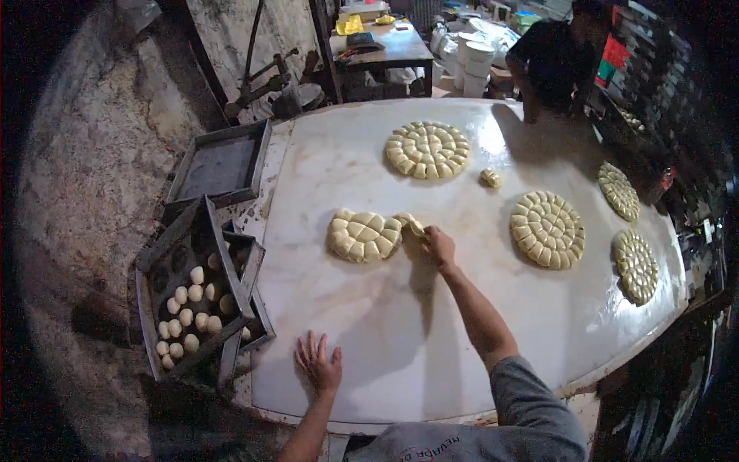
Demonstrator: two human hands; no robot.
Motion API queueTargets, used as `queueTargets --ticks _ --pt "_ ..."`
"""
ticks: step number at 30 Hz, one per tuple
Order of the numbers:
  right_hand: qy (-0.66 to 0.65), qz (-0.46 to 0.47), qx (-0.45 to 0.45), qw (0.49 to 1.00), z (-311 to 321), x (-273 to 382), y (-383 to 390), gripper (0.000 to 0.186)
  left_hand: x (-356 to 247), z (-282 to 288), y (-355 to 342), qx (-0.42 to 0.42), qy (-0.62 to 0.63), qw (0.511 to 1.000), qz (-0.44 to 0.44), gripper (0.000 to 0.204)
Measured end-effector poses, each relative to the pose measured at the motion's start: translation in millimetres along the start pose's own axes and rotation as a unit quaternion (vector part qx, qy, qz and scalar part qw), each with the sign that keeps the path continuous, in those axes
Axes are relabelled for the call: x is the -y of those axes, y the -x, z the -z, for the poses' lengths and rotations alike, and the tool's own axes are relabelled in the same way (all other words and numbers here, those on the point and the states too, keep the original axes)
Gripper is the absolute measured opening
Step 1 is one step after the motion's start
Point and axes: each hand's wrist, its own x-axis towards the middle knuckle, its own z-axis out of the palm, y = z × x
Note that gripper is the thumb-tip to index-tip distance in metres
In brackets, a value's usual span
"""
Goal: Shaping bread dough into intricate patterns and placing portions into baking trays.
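Observation:
My right hand (439, 246) grips the end of a pale dough strip (408, 220), which runs from the right side of a disc of segmented dough (363, 236) on the white table (331, 162). My left hand (319, 362) rests on the tabletop at lower left, fingers spread, holding nothing. More round segmented dough discs lie at the back (426, 150), right of centre (546, 229), at far right (617, 190) and lower right (636, 266). A small dough lump (490, 178) sits near the middle.
Left of the table, stacked metal trays (243, 306) hold several dough balls (196, 275); another tray (188, 165) lies behind them. A person in dark clothing (550, 58) is at the far right edge. A side table (385, 54) and white buckets (477, 65) stand beyond.

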Motion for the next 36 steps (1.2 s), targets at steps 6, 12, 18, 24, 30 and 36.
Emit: queueTargets --ticks 6,12,18,24,30,36 --pt "-0.038 -0.224 -0.009 0.974 40.0 52.0 112.7 0.029 26.3 -32.5 12.0 -0.087 0.148 0.984 -0.035 0.04" --pt "-0.163 -0.27 0.117 0.942 96.6 147.5 247.1 0.03 8.3 -40.5 39.4 0.047 0.523 0.844 -0.11 0.039" --pt "-0.254 -0.169 0.331 0.893 69.8 247.9 287.1 0.028 6.0 -31.3 61.7 0.052 0.367 0.902 -0.223 0.034" --pt "-0.274 -0.392 0.041 0.877 158.2 147.7 284.4 0.021 82.7 -32.9 47.5 0.105 0.516 0.849 0.04 0.033" --pt "0.319 0.026 0.113 0.941 195.8 -2.6 340.4 0.033 54.7 8.0 27.2 0.068 0.069 0.946 -0.308 0.06" --pt "0.187 -0.137 -0.039 0.972 120.1 45.2 187.5 0.015 -27.3 -39.0 -43.7 -0.119 0.138 0.981 -0.066 0.007"
